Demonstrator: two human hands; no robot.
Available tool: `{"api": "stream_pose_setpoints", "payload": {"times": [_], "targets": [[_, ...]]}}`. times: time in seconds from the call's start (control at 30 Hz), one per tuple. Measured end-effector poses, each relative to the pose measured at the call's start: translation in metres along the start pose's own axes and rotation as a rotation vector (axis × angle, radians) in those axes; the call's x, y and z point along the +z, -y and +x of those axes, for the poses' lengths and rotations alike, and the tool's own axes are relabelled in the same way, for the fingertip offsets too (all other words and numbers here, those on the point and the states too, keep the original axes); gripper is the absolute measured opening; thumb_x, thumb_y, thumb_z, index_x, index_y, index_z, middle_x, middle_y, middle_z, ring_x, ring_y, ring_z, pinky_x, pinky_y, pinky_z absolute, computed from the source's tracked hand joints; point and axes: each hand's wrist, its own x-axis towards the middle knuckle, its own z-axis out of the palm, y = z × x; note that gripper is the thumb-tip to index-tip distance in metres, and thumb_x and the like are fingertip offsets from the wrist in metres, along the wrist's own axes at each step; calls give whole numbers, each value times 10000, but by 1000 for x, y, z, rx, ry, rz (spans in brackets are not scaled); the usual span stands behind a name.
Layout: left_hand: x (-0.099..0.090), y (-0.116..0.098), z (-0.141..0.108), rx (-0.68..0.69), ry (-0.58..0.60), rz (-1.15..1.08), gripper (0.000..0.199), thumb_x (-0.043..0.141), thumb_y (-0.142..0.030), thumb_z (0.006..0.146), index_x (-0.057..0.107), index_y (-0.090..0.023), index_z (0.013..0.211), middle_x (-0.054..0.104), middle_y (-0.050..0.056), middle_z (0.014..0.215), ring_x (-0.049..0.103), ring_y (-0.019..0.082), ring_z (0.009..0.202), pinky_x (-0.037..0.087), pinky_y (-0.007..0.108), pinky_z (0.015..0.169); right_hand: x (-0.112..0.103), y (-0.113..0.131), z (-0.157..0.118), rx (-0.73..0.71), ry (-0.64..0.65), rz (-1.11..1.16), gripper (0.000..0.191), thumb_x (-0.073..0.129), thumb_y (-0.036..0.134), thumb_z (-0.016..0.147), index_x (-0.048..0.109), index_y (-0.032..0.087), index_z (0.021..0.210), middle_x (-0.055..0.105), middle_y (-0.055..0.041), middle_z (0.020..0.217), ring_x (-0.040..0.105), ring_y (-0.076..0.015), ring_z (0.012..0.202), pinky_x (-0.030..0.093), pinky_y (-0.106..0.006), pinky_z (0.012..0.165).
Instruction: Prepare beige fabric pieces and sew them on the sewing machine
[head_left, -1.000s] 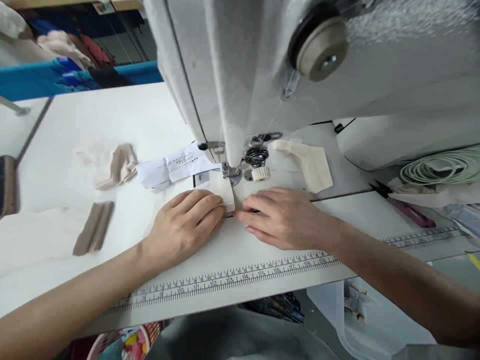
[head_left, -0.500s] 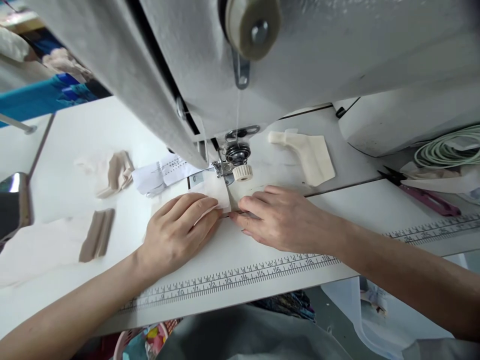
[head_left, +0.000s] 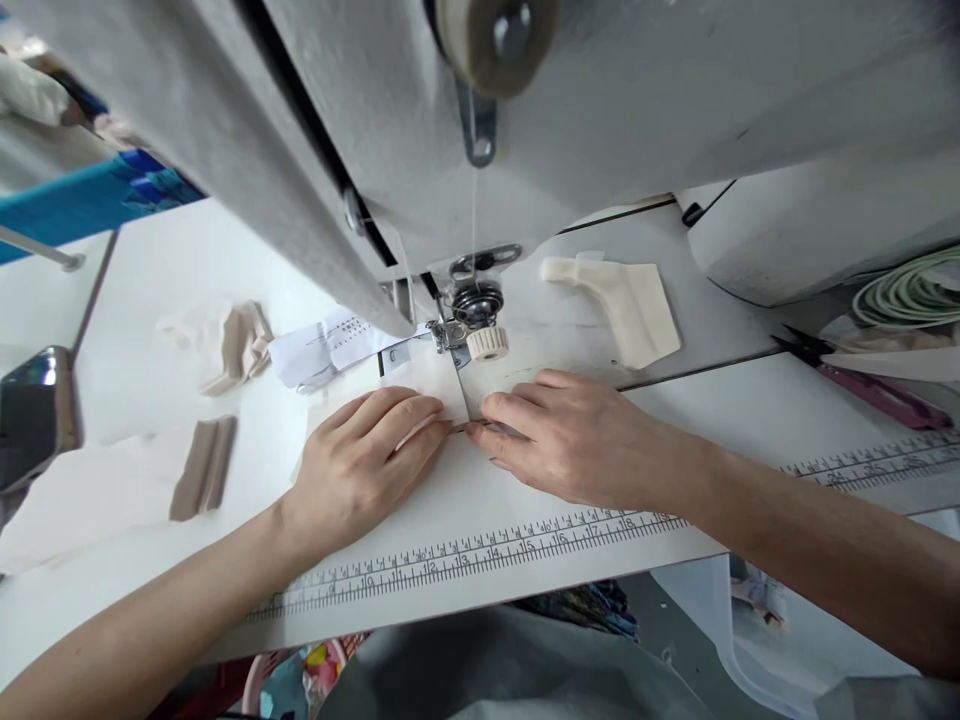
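Observation:
A pale fabric piece [head_left: 439, 385] lies flat in front of the presser foot [head_left: 448, 335] of a sewing machine [head_left: 600, 110]. Its near edge is pinched between the thumb and fingers of my left hand [head_left: 367, 460], which rests on top of it. My right hand [head_left: 562, 435] has its thumb and index finger closed at the right near corner of the same fabric; its other fingers are curled. The exact grip of the right fingertips is partly hidden. A printed white strip [head_left: 330, 345] lies just left of the foot, beyond my left hand.
Cream cut fabric [head_left: 637, 310] lies right of the needle. Folded beige pieces [head_left: 202, 470] and a phone-like dark object [head_left: 37, 410] are on the left. Purple-handled snips [head_left: 877, 395] and coiled green cord [head_left: 911, 290] sit at right. A printed ruler [head_left: 465, 560] runs along the table's front edge.
The camera view has shifted slightly, moving most table items a little to the right in the picture. Both hands keep the same pose on the fabric, which shows no clear movement under the foot.

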Motion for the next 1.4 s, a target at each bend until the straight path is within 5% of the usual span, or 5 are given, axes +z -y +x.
{"api": "stream_pose_setpoints", "payload": {"times": [0.63,1.4], "targets": [[-2,3,-1,-3,15,-47,151,623,-100,871,646,-164,1006,715,65,1000,676,223,896,564,339,695,-2,-5,-2,20,-4,59,197,447,102,1000,639,128,964,634,-27,913,586,-127,763,452,-296,698],[-1,1,1,-100,-9,-156,196,685,-52,819,646,-155,981,719,62,959,666,197,844,557,314,693,-4,-6,-1,50,72,38,323,341,102,1017,622,141,862,566,-27,869,420,-120,625,314,-294,581]]}}
